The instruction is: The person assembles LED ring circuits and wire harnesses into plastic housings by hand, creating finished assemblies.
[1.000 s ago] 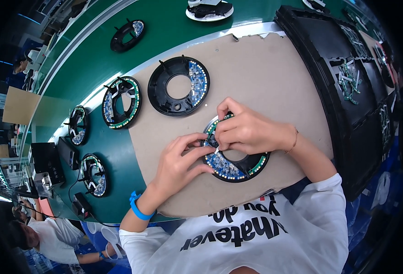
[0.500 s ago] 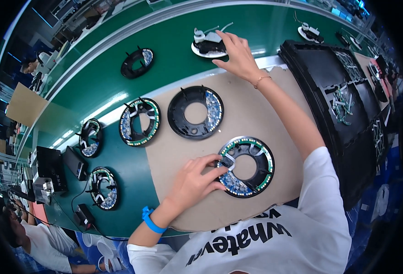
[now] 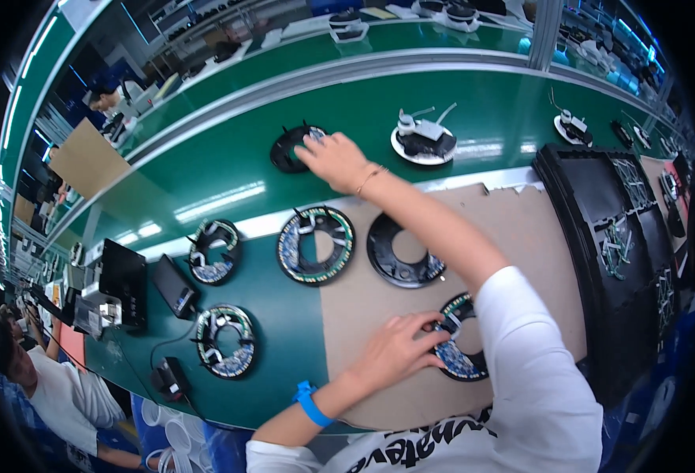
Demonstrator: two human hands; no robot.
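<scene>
Far belt: your right hand (image 3: 333, 160) rests on the black ring (image 3: 292, 148), with bare green belt (image 3: 206, 169) to its left
Right of it: the white-based assembly (image 3: 422, 140) stands near, with upright parts
Mid mat: two rings (image 3: 314, 244) (image 3: 401, 256) lie side by side under your outstretched forearm
Near mat: your left hand (image 3: 395, 351) covers the near ring (image 3: 462, 347), with bare cardboard (image 3: 355, 303) above it
Right edge: the tall black tray (image 3: 600, 236) walls that side
Left worktop: two more rings (image 3: 212, 251) (image 3: 225, 340), dark devices (image 3: 123, 280) and cables crowd it
</scene>
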